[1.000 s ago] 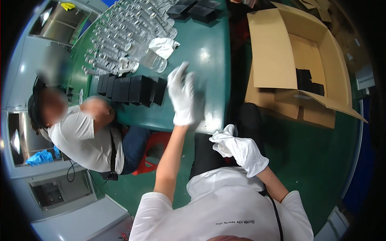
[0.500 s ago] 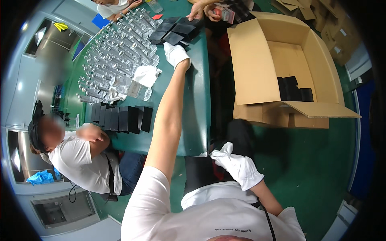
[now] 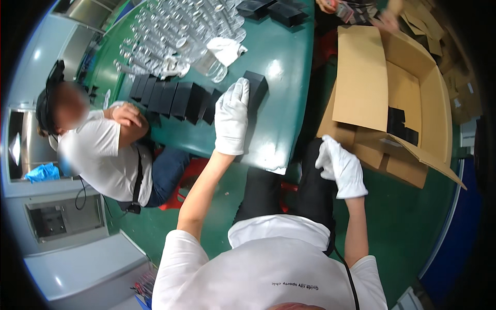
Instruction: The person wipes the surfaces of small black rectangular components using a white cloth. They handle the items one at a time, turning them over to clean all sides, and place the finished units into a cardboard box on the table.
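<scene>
My left hand [image 3: 232, 118], in a white glove, is closed around the side of a black box [image 3: 257, 85] over the near part of the green table. Just left of it, a row of black boxes [image 3: 173, 101] stands along the table. My right hand [image 3: 342, 168], also gloved in white, hangs beside my right thigh with its fingers curled, and nothing shows in it. Farther up the table are a clear bottle [image 3: 209, 64], a white cloth [image 3: 227, 50] and many clear long-necked bottles [image 3: 170, 33] standing close together.
More black boxes [image 3: 274, 11] lie at the table's far end. An open cardboard carton [image 3: 361, 77] with several black boxes [image 3: 402, 126] inside stands to the right. A person in a white shirt [image 3: 103, 165] sits at the left, and another person's hand [image 3: 387, 21] moves behind the carton.
My left hand has drawn back from the far boxes to the near table, bringing a black box. The view has shifted. My right hand has moved slightly, its fingers still curled.
</scene>
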{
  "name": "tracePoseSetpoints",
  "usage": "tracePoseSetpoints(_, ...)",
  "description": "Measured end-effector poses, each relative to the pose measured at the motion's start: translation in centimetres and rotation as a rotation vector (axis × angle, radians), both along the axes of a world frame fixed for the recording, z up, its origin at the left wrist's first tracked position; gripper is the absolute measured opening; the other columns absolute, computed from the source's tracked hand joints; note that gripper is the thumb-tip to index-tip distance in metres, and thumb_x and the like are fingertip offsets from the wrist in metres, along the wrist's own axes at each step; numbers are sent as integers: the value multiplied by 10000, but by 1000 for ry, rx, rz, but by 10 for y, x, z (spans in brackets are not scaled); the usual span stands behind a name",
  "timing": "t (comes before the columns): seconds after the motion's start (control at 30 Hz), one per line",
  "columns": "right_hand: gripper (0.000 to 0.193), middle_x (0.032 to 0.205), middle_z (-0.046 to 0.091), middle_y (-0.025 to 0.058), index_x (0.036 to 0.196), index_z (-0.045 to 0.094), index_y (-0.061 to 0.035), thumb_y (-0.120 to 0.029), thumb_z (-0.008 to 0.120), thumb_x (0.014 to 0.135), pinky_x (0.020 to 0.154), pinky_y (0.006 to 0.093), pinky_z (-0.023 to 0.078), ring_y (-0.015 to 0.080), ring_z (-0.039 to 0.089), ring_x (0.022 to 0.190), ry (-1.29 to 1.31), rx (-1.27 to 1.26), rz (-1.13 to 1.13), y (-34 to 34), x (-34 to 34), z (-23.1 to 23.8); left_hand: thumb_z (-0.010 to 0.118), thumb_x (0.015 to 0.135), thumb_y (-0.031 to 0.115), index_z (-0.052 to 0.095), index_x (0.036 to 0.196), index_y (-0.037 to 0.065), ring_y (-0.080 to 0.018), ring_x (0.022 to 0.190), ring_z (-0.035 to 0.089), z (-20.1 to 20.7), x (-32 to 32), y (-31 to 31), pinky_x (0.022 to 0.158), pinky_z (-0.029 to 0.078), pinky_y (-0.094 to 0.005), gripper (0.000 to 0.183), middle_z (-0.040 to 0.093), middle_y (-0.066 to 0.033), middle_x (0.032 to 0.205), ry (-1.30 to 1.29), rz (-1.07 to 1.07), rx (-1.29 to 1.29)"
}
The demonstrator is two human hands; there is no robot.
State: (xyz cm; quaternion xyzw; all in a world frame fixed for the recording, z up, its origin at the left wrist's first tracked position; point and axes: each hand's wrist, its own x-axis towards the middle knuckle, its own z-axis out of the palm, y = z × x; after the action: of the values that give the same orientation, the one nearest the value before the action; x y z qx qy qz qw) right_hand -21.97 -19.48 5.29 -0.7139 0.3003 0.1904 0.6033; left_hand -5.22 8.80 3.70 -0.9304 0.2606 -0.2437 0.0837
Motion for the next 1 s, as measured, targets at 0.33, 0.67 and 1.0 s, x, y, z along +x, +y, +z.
tracePoseSetpoints(0.33,474,1092,726,98,1376,601,-44,-389,462,1082,837,298,563,169,705,922,-843,162,-151,10,93,-30,532,1065,366,614,1269,-33,-213,1162,631,-25,-68,13,995,482,-320,455,676,-120,1233,787,96,-1731)
tracePoseSetpoints(0.67,619,1553,447,172,1577,320,-64,-111,530,997,1178,385,359,354,451,1418,-1045,-111,-116,180,127,-38,577,1041,368,592,1332,-2,-176,1122,615,-8,-38,-36,1008,495,-331,471,650,-80,1258,1169,-131,-2310)
tracePoseSetpoints(1.0,571,1267,680,94,1314,621,34,-464,499,1063,977,309,532,164,665,1118,-420,756,-381,99,-5,-65,584,1041,376,577,1261,29,-178,1114,635,1,-58,-27,1024,487,-389,412,668,-64,1195,1209,-300,-2315)
